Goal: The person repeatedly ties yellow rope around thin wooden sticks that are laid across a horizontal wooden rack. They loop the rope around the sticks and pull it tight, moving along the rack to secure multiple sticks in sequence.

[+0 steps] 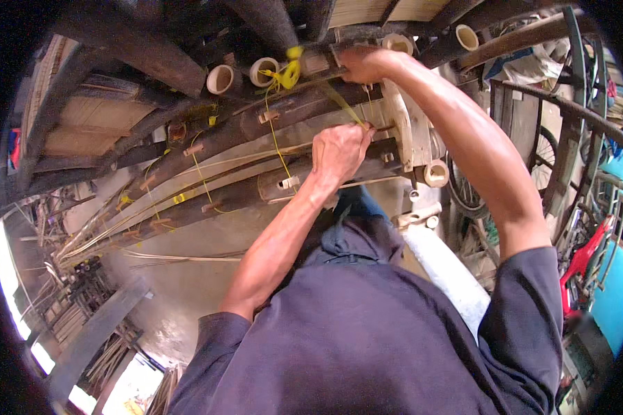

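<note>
My left hand [340, 153] is closed, its fingers pinched on a thin yellow strap [342, 102] that slants up toward the dark beam. Higher up, my right hand [367, 64] is curled at the top beam, beside a blurred brownish block [316, 63]; what its fingers hold is hard to make out. A bunched yellow cord [289, 75] hangs just left of that block. Below my hands run two long dark poles, the upper one [235, 133] and the lower one [246, 192], with yellow cords and small wooden pegs [268, 116] along them.
A pale wooden upright [397, 128] stands right of my left hand. Round bamboo ends [220, 79] stick out overhead. To the right are a bicycle wheel [545, 152] and a red frame [588, 259]. A grey plank [97, 332] leans at the lower left.
</note>
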